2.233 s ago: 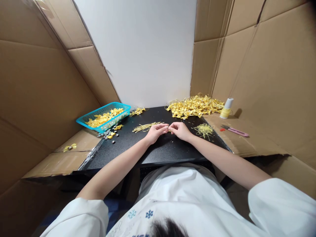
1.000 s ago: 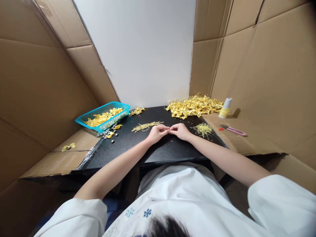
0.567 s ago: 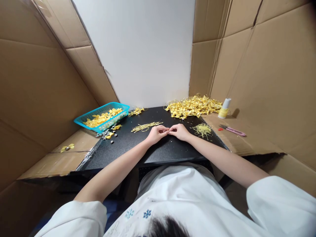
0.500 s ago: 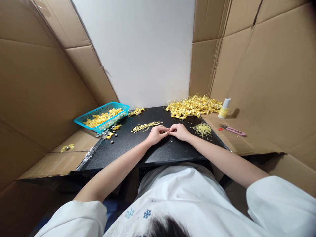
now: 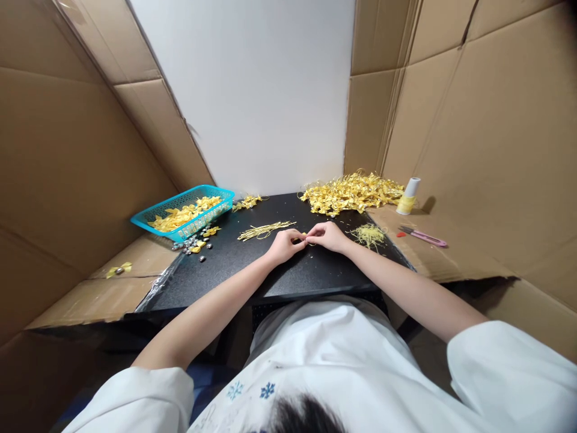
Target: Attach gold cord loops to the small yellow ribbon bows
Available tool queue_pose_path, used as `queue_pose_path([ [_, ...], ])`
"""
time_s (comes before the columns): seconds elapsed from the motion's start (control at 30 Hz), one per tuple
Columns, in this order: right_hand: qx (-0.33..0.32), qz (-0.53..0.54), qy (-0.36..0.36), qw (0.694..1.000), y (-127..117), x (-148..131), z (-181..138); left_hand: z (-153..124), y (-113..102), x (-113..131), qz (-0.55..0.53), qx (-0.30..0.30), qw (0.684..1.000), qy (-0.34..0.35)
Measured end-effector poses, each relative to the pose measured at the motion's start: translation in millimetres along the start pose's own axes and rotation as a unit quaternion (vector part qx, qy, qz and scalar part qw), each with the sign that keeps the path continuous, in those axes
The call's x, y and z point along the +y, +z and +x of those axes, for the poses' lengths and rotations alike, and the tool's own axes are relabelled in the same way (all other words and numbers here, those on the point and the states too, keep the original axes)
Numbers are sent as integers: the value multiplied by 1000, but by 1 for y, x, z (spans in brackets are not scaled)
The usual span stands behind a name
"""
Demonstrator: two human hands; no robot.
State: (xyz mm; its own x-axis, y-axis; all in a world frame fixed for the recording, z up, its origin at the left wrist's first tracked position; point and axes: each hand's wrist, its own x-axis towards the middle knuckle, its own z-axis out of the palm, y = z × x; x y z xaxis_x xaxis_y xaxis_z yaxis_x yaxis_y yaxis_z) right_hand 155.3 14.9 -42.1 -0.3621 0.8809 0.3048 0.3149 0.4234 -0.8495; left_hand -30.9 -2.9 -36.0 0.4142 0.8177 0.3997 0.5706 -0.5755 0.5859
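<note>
My left hand (image 5: 285, 245) and my right hand (image 5: 330, 236) meet over the middle of the black table, fingertips pinched together. Between them shows a bit of a small yellow ribbon bow (image 5: 304, 234), mostly covered by the fingers. A thin yellow cord (image 5: 312, 245) curves out below the right fingertips. Just beyond my left hand lies a bundle of cut gold cords (image 5: 264, 231). To the right of my right hand is a little heap of short pale-yellow cord ends (image 5: 369, 235).
A blue plastic basket (image 5: 183, 211) of yellow bows stands at the left, silver bells (image 5: 192, 245) beside it. A large pile of yellow bows (image 5: 354, 193) lies at the back right. A thread cone (image 5: 409, 196) and pink-handled snips (image 5: 424, 236) rest on cardboard (image 5: 455, 258).
My right fingers have lifted slightly and shifted their pinch. A bit of yellow and a cord loop now show between the hands. The view has shifted a little.
</note>
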Motion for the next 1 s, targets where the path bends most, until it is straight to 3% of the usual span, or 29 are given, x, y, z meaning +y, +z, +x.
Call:
queue_pose_path([
  [0.2,21,-64,-68,995,6,-4,-1,0,0,-3,3,-2,1000,10],
  [0.5,-32,-114,-171,978,-4,-7,-2,0,-1,-2,-16,9,1000,-4],
  [0.7,-54,-189,-254,947,-4,-11,-2,-1,-4,2,-71,19,997,-4],
  [1.0,19,-114,-236,965,9,-12,0,2,-5,-1,-69,67,995,-28],
])
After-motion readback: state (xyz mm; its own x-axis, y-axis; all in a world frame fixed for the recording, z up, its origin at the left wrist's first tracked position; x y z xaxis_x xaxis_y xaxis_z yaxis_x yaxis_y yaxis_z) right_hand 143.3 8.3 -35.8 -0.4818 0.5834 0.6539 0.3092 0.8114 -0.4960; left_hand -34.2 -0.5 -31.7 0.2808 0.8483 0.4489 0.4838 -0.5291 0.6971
